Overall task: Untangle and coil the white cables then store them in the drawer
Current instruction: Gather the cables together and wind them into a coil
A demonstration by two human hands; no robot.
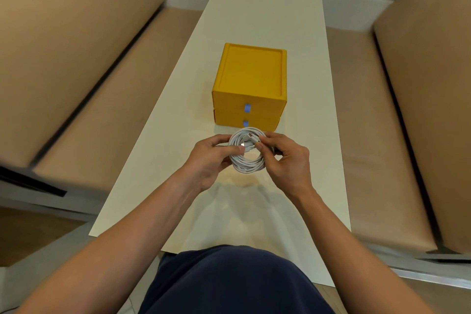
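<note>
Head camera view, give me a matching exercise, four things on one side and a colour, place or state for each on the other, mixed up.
1 white cable coil
2 drawer box
3 pull tab
4 cushioned bench

A yellow, both drawers closed
B tan, beside the table
C held by the left hand and right hand
D blue

Pairs: 1-C, 2-A, 3-D, 4-B
</note>
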